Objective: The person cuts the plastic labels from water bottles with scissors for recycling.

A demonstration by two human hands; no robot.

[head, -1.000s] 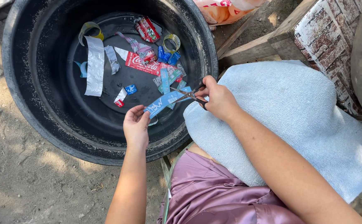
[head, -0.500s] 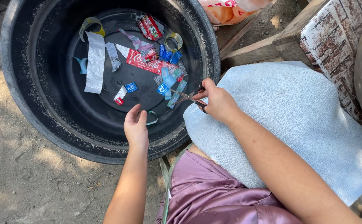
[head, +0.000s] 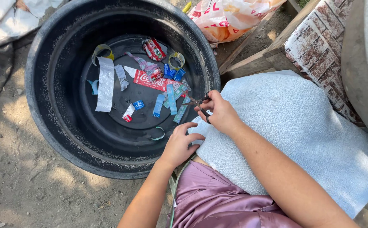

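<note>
Cutting packaging strips over a black tub, seen from the head camera.

Right hand (head: 222, 114) clenched in a firm grip on small dark scissors (head: 200, 103), blades pointing toward the rim of the big black tub (head: 44, 109). Left hand (head: 179, 143) released, holding nothing, fingers loosely curled at the edge of a pale blue towel (head: 302, 126) spread over the lap. Inside the tub, just ahead of the scissors: scattered cut plastic strips (head: 167, 99) in blue, red and silver, one long silver strip (head: 105, 84) lying apart on the left. Pink satin garment (head: 217, 202) below the towel; sandy ground (head: 19, 185) around.
</note>
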